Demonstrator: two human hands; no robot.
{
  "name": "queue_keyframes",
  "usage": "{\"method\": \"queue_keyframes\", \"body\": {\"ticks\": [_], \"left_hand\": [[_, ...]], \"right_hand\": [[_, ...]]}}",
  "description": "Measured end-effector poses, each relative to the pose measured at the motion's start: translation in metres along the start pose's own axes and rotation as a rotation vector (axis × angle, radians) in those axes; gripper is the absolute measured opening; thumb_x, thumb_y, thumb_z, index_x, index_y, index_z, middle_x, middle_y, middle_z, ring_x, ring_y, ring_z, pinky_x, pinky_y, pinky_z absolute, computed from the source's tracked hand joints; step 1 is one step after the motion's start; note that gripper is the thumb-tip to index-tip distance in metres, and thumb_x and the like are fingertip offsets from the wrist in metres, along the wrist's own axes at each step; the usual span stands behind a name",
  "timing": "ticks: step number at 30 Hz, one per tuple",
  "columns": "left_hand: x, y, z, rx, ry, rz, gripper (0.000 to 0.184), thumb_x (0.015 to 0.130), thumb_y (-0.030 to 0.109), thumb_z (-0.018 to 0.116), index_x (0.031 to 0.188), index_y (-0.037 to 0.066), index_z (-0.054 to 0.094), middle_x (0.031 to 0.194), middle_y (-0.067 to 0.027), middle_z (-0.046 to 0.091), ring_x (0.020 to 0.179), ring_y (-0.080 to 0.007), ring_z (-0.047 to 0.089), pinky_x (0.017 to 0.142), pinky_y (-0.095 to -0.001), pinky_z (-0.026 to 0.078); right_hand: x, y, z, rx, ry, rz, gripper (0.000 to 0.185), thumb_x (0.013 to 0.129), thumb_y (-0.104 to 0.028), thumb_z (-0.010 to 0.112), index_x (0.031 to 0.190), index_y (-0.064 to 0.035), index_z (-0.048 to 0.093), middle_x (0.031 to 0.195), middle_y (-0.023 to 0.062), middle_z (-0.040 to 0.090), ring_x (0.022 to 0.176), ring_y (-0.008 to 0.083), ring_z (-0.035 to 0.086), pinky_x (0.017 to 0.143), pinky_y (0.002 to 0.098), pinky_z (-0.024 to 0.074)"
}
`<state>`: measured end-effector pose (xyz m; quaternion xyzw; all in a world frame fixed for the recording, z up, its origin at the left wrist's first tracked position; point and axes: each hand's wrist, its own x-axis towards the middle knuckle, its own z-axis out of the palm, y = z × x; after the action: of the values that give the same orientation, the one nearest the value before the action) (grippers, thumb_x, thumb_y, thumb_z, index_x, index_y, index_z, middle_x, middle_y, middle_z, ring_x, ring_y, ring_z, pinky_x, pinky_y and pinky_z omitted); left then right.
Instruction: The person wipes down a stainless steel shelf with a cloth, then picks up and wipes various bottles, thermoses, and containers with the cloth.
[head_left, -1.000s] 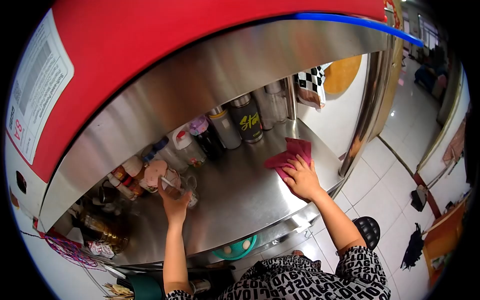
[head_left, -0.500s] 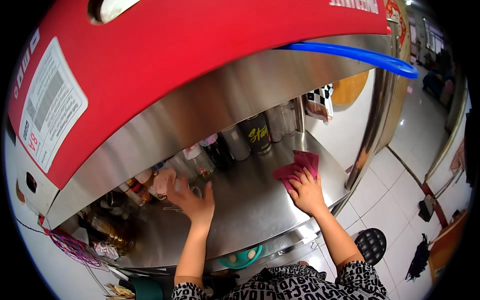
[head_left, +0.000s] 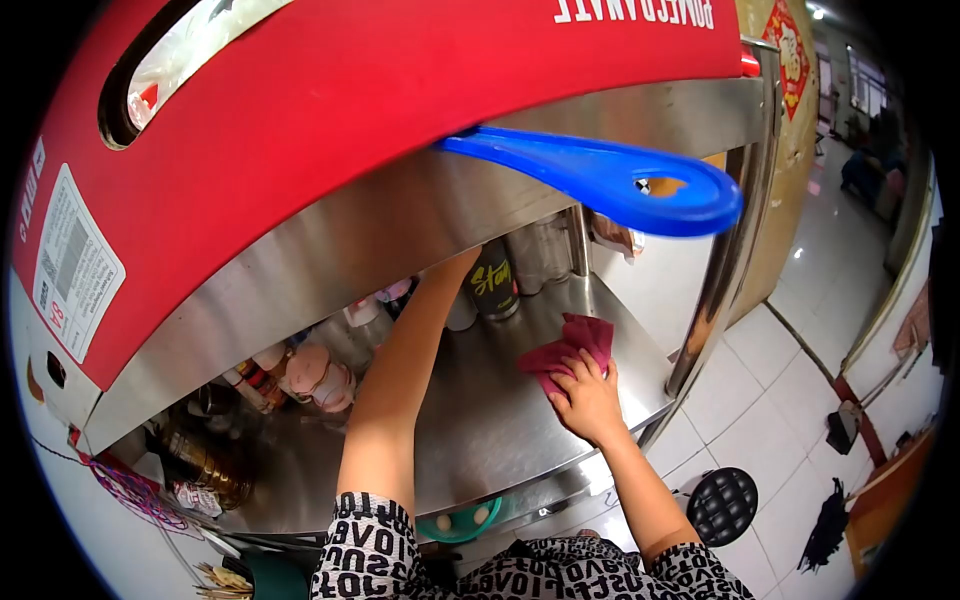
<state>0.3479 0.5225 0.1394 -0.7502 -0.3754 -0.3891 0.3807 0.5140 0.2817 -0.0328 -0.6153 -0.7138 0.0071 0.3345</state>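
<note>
My right hand (head_left: 585, 402) rests on a dark pink cloth (head_left: 562, 352), its fingers pressing the cloth against the steel shelf (head_left: 470, 420). The left forearm reaches up and in beneath the upper shelf. Behind that shelf's front edge my left hand is hidden, so its fingers and anything in them do not show. Close to the left wrist stands a black tumbler (head_left: 493, 285) with yellow lettering. Clear glasses (head_left: 540, 248) stand to the right of it. Left of the forearm is a pink rounded container (head_left: 322, 378), among several jars and bottles.
A red cardboard box (head_left: 380, 80) sits on the upper shelf. A blue plastic handle (head_left: 610, 180) juts out below it. Underneath the lower shelf is a green basin (head_left: 462, 524). A black round stool (head_left: 722, 505) stands on the tiled floor to the right.
My left hand has moved from above the shelf, fingers spread, up and back behind the upper shelf's edge. My right hand remains on the cloth. The view has shifted, bringing the blue handle closer.
</note>
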Motion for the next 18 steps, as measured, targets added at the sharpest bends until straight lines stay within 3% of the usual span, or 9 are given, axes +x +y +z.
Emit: {"method": "queue_keyframes", "body": {"ticks": [3, 4, 6, 9, 12, 14, 15, 17, 18], "left_hand": [[0.003, -0.006, -0.016, -0.043, -0.424, -0.1, 0.05, 0.077, 0.022, 0.077, 0.123, 0.013, 0.058, 0.111, -0.0109, 0.068, 0.102, -0.0299, 0.065, 0.092, -0.0419, 0.049], [-0.002, -0.011, -0.01, -0.044, -0.199, -0.035, 0.047, 0.077, 0.023, 0.077, 0.12, 0.013, 0.06, 0.106, -0.0105, 0.069, 0.095, -0.029, 0.067, 0.087, -0.0402, 0.051], [-0.012, -0.02, -0.01, -0.041, 0.022, 0.025, 0.044, 0.076, 0.024, 0.078, 0.116, 0.012, 0.062, 0.1, -0.0101, 0.07, 0.088, -0.028, 0.068, 0.082, -0.0385, 0.053], [-0.01, -0.009, -0.068, -0.04, 0.084, 0.118, 0.045, 0.075, 0.023, 0.079, 0.116, 0.011, 0.063, 0.093, -0.0122, 0.07, 0.083, -0.0296, 0.068, 0.075, -0.0367, 0.055], [-0.029, 0.004, -0.12, -0.155, 0.099, -0.009, 0.047, 0.078, 0.023, 0.079, 0.12, 0.011, 0.062, 0.094, -0.0138, 0.07, 0.084, -0.0241, 0.07, 0.07, -0.0322, 0.056], [-0.059, 0.015, -0.15, -0.581, -0.131, -0.41, 0.045, 0.084, 0.018, 0.076, 0.125, 0.006, 0.059, 0.098, -0.0113, 0.07, 0.085, -0.0181, 0.069, 0.075, -0.0291, 0.054], [-0.075, 0.018, -0.158, -0.576, -0.134, -0.414, 0.045, 0.084, 0.018, 0.076, 0.125, 0.006, 0.059, 0.098, -0.0113, 0.07, 0.085, -0.0181, 0.069, 0.075, -0.0291, 0.054], [-0.106, 0.024, -0.17, -1.105, -0.271, -0.752, 0.04, 0.087, 0.014, 0.074, 0.12, -0.002, 0.058, 0.104, -0.0083, 0.069, 0.084, -0.0133, 0.066, 0.073, -0.0266, 0.052], [-0.12, 0.026, -0.174, -1.104, -0.27, -0.762, 0.04, 0.087, 0.014, 0.074, 0.12, -0.002, 0.058, 0.104, -0.0083, 0.069, 0.084, -0.0133, 0.066, 0.073, -0.0266, 0.052]], "right_hand": [[0.001, 0.002, 0.004, 0.002, 0.009, -0.002, 0.035, 0.087, -0.033, 0.064, 0.115, -0.0138, 0.07, 0.134, 0.009, 0.057, 0.138, 0.0322, 0.038, 0.112, 0.0622, 0.0197], [0.001, 0.002, 0.004, 0.007, -0.001, 0.007, 0.035, 0.086, -0.033, 0.064, 0.115, -0.0134, 0.07, 0.134, 0.0092, 0.057, 0.138, 0.0322, 0.038, 0.112, 0.0621, 0.019], [0.001, 0.001, 0.004, 0.015, -0.005, 0.004, 0.035, 0.086, -0.033, 0.064, 0.115, -0.0133, 0.07, 0.134, 0.0093, 0.056, 0.138, 0.0322, 0.037, 0.112, 0.0619, 0.0187], [0.001, 0.001, 0.003, 0.021, -0.01, 0.007, 0.036, 0.086, -0.033, 0.065, 0.115, -0.0132, 0.07, 0.135, 0.0095, 0.056, 0.139, 0.0322, 0.037, 0.113, 0.0614, 0.0178], [0.0, 0.002, 0.004, 0.018, -0.01, 0.005, 0.037, 0.085, -0.033, 0.066, 0.115, -0.0127, 0.07, 0.137, 0.0105, 0.054, 0.139, 0.0327, 0.036, 0.113, 0.0613, 0.0174], [-0.001, 0.0, 0.001, 0.036, -0.006, 0.014, 0.037, 0.084, -0.034, 0.067, 0.115, -0.0125, 0.07, 0.138, 0.011, 0.053, 0.14, 0.0328, 0.036, 0.113, 0.0621, 0.0168], [-0.001, -0.002, 0.0, 0.047, 0.002, 0.024, 0.038, 0.084, -0.035, 0.068, 0.115, -0.0124, 0.071, 0.139, 0.0115, 0.052, 0.14, 0.0329, 0.035, 0.113, 0.0629, 0.0163], [-0.002, -0.007, 0.001, 0.07, 0.023, 0.045, 0.037, 0.082, -0.034, 0.071, 0.112, -0.0117, 0.071, 0.139, 0.0126, 0.051, 0.14, 0.0332, 0.034, 0.112, 0.0651, 0.0157], [0.0, -0.009, -0.002, 0.064, 0.118, 0.047, 0.036, 0.082, -0.033, 0.072, 0.11, -0.0112, 0.072, 0.138, 0.0133, 0.051, 0.14, 0.0332, 0.034, 0.111, 0.0667, 0.0146]]}}
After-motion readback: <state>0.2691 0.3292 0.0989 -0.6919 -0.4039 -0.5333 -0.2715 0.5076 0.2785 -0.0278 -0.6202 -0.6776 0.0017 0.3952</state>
